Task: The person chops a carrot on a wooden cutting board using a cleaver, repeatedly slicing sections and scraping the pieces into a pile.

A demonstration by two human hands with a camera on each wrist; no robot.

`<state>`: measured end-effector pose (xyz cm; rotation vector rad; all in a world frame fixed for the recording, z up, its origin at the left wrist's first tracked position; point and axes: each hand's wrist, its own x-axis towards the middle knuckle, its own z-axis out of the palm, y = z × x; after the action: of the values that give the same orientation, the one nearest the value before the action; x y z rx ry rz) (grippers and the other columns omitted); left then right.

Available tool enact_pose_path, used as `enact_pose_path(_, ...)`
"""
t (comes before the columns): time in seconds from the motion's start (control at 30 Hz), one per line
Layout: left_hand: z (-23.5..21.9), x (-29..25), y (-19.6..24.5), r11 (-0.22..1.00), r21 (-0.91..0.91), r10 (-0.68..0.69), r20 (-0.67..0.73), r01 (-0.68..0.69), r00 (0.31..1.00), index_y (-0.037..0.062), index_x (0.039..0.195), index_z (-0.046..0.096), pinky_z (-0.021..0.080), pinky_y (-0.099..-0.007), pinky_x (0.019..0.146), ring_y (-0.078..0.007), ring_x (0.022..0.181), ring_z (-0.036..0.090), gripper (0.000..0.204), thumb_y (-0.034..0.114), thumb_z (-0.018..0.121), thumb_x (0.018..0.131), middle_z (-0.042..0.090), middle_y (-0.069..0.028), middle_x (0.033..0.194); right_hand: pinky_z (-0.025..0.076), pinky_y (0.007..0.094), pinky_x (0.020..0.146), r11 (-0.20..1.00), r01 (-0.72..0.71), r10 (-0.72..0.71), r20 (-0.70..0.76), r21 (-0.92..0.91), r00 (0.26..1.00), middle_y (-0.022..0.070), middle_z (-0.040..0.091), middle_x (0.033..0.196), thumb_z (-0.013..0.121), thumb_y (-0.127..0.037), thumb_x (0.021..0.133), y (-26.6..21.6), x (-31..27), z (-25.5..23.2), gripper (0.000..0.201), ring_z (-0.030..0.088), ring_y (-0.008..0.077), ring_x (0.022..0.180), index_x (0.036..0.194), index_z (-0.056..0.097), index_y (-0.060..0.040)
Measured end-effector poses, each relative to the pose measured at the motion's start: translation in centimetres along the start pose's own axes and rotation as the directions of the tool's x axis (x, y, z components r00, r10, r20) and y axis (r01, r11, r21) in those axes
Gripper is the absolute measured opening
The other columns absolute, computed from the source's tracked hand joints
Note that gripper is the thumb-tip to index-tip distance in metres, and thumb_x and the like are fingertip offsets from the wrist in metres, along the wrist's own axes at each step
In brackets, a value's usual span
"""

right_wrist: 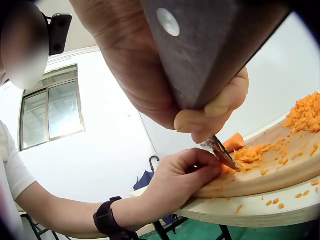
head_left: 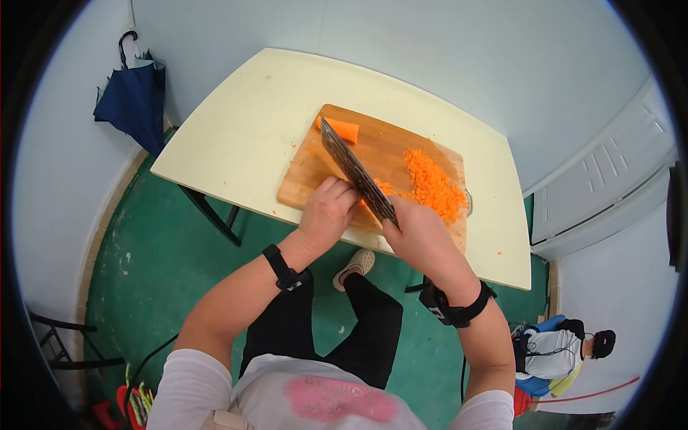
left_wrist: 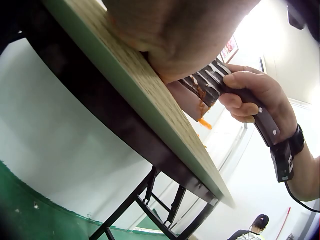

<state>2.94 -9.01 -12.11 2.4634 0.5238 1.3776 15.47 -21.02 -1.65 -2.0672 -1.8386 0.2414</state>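
My right hand (head_left: 424, 233) grips the dark handle of a kitchen knife (head_left: 351, 163), whose broad blade slants across the wooden cutting board (head_left: 387, 147). In the right wrist view the blade edge is down at the board, among small carrot bits (right_wrist: 250, 156). Right beside the blade, my left hand (head_left: 328, 213) holds a carrot piece against the board with bent fingertips and thumb; the fingers hide most of that piece. A larger carrot chunk (head_left: 347, 131) lies at the board's far left corner, partly behind the knife tip. Finely chopped carrot (head_left: 433, 188) is heaped on the right side.
The board sits at the near edge of a pale table (head_left: 236, 107), with stray carrot crumbs around it. A metal ring handle (head_left: 469, 203) sticks out at the board's right. A blue umbrella (head_left: 136, 100) hangs on the left wall. Another person (head_left: 562, 351) is at the lower right.
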Motion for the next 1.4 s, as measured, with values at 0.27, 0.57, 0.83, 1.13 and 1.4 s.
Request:
enact_pose_path(0.27,0.3,-0.2,-0.2,1.000,0.006,-0.025,0.013,0.025,1.000,0.0023,0.087,0.065,0.050,-0.0376,0.077,-0.0297,0.088,0.057,0.016,-0.002,0.068,0.072,0.061,-0.0105,0.088,0.049,0.0511,0.066,1.000,-0.007,0.008,0.031,-0.030,0.999,0.0255,0.061,0.071,0.053,-0.013,0.085,-0.1,1.3,0.4,0.016,0.062,0.0424,0.070,0.090,0.057,0.0020)
enact_pose_path(0.57,0.0,-0.1,0.2,0.999,-0.029,-0.042,0.040,0.043,0.998,0.0023,0.088,0.065,0.050,-0.0381,0.079,-0.0302,0.089,0.057,0.016,-0.001,0.068,0.072,0.063,-0.0107,0.092,0.050,0.0499,0.070,0.998,-0.023,0.027,0.084,-0.052,0.996,0.0241,0.063,0.076,0.052,-0.013,0.085,-0.3,4.1,1.4,0.017,0.063,0.0417,0.076,0.091,0.058,0.0019)
enact_pose_path(0.83,-0.1,-0.2,-0.1,0.999,0.043,0.007,-0.035,-0.005,0.999,0.0034,0.084,0.065,0.048,-0.0392,0.077,-0.0294,0.086,0.056,0.013,0.002,0.068,0.072,0.061,-0.0093,0.086,0.050,0.0509,0.075,0.995,-0.094,0.090,0.121,0.028,0.989,0.0259,0.064,0.082,0.051,-0.015,0.085,0.2,4.5,1.4,0.020,0.063,0.0425,0.082,0.094,0.059,0.0015)
enact_pose_path(1.13,-0.1,-0.2,-0.1,0.998,0.044,-0.036,-0.022,0.037,0.999,0.0042,0.081,0.064,0.047,-0.0395,0.075,-0.0289,0.084,0.056,0.013,0.003,0.070,0.070,0.060,-0.0084,0.082,0.049,0.0506,0.074,0.982,-0.105,0.099,0.046,0.155,0.994,0.0277,0.063,0.082,0.054,-0.016,0.085,0.2,3.2,0.6,0.022,0.061,0.0445,0.081,0.093,0.060,0.0032)
enact_pose_path(1.4,0.3,-0.5,-0.4,0.998,0.054,-0.044,-0.031,0.046,0.999,0.0041,0.082,0.064,0.047,-0.0396,0.075,-0.0288,0.084,0.057,0.013,0.003,0.069,0.070,0.061,-0.0082,0.083,0.049,0.0506,0.072,0.992,-0.099,0.097,0.031,0.078,0.995,0.0267,0.063,0.078,0.054,-0.015,0.086,-1.2,0.9,-0.4,0.020,0.062,0.0439,0.077,0.091,0.059,0.0036)
